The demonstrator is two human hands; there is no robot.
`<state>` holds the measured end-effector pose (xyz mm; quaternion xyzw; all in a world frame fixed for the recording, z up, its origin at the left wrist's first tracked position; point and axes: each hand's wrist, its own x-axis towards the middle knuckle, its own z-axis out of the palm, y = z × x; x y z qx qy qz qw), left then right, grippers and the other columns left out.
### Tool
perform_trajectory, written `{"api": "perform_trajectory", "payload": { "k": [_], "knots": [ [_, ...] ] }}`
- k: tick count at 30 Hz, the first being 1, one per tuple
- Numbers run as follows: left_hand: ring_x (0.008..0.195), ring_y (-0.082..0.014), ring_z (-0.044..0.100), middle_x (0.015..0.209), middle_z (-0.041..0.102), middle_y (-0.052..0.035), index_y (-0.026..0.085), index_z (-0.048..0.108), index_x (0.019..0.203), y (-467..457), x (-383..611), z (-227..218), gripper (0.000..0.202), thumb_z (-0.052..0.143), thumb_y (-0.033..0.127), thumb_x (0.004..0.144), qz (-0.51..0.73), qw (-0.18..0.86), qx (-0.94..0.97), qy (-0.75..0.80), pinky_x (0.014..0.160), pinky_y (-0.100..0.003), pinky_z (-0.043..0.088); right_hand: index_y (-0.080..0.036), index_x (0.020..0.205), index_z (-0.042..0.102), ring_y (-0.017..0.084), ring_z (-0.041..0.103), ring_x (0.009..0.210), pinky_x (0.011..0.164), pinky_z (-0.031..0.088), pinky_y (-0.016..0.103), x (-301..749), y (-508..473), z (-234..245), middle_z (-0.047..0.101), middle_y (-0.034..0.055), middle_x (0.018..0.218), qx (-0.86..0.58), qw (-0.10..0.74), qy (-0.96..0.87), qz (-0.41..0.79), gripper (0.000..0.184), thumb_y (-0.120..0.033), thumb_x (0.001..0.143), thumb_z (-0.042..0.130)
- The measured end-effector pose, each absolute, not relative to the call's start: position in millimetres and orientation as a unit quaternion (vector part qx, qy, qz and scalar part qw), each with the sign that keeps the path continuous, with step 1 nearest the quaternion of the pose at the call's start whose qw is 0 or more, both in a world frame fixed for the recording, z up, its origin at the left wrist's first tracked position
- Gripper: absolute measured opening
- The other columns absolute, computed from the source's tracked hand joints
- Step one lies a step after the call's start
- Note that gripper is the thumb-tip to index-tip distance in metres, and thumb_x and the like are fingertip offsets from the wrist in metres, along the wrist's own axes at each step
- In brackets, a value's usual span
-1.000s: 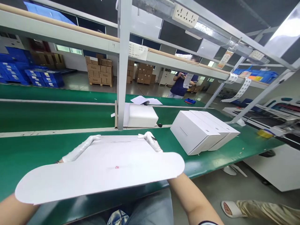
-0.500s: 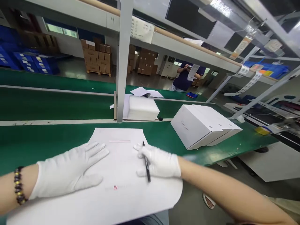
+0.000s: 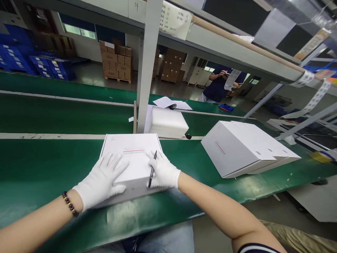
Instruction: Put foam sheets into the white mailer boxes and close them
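A closed white cardboard box (image 3: 134, 165) with a thin red line on its lid lies on the green bench top in front of me. My left hand (image 3: 104, 179), in a white glove, rests on the box's left front part with fingers stretched out and spread. My gloved right hand (image 3: 164, 170) holds a slim black pen (image 3: 152, 169) and lies against the right side of the box. The pen points up and away from me, near the lid's right edge.
Behind the box stands a grey post (image 3: 149, 63) beside a stack of white foam sheets (image 3: 168, 123) and loose papers (image 3: 172, 103). More white boxes (image 3: 244, 147) lean together at the right. Another person (image 3: 221, 84) stands across the bench, and a shelf beam crosses above.
The white cardboard that spread widely towards me is folded down into a closed box. Both hands have moved along with it; the pen stays in my right hand.
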<state>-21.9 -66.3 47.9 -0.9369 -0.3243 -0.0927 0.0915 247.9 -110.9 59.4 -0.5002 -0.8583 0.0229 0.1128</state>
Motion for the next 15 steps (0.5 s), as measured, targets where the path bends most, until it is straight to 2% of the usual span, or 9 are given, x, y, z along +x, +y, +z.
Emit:
{"api": "perform_trajectory", "payload": {
  "k": [4,9,15],
  "knots": [
    [0.137,-0.0403,0.033,0.146,0.045,-0.0162,0.023,0.05,0.14,-40,-8,54,0.072,0.07,0.043,0.073,-0.054,0.065,-0.921,-0.38,0.112,-0.054,0.024,-0.015,0.108,0.057,0.042,0.035,0.127,0.109,0.022,0.062,230,-82,59,0.04,0.0229,0.144,-0.549,0.11,-0.829,0.02,0.07,-0.046,0.053,0.086],
    [0.138,-0.0393,0.032,0.147,0.044,-0.0138,0.025,0.05,0.14,-45,-10,51,0.067,0.065,0.044,0.078,-0.064,0.076,-0.92,-0.38,0.113,-0.054,0.021,-0.016,0.101,0.056,0.04,0.037,0.123,0.105,0.029,0.058,222,-89,55,0.044,0.0227,0.139,-0.544,0.152,-0.825,0.009,0.053,-0.041,0.061,0.081],
    [0.134,-0.0398,0.036,0.142,0.049,-0.0162,0.019,0.053,0.138,-48,-5,60,0.066,0.068,0.039,0.077,-0.074,0.078,-0.923,-0.371,0.112,-0.054,0.025,-0.012,0.1,0.058,0.042,0.04,0.123,0.105,0.033,0.057,225,-83,59,0.046,0.0261,0.136,-0.53,0.142,-0.836,0.01,0.064,-0.048,0.055,0.085]
  ]
}}
